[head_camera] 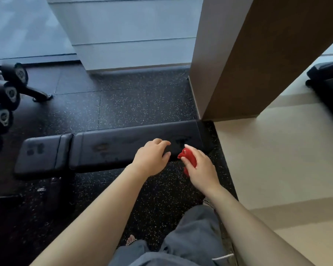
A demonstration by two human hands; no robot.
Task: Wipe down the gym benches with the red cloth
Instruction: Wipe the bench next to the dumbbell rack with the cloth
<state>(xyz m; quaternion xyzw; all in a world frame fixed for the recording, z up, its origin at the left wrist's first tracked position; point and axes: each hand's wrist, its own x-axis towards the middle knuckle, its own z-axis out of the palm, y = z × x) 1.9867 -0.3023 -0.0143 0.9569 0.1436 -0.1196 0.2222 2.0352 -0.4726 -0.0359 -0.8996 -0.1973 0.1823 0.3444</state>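
A black padded gym bench [112,148] lies flat across the middle of the view, with dull smears on its long pad. My right hand [201,167] grips a bunched red cloth [188,157] at the bench's near edge, close to its right end. My left hand [152,157] hovers just left of it over the pad's near edge, fingers loosely curled and holding nothing. Whether the left fingertips touch the pad is unclear.
A dumbbell rack [4,104] with several black dumbbells stands at the left. A brown pillar [258,70] rises just behind the bench's right end. Speckled black rubber floor [142,100] meets beige flooring [277,160] on the right. A second black bench [329,81] shows at the far right.
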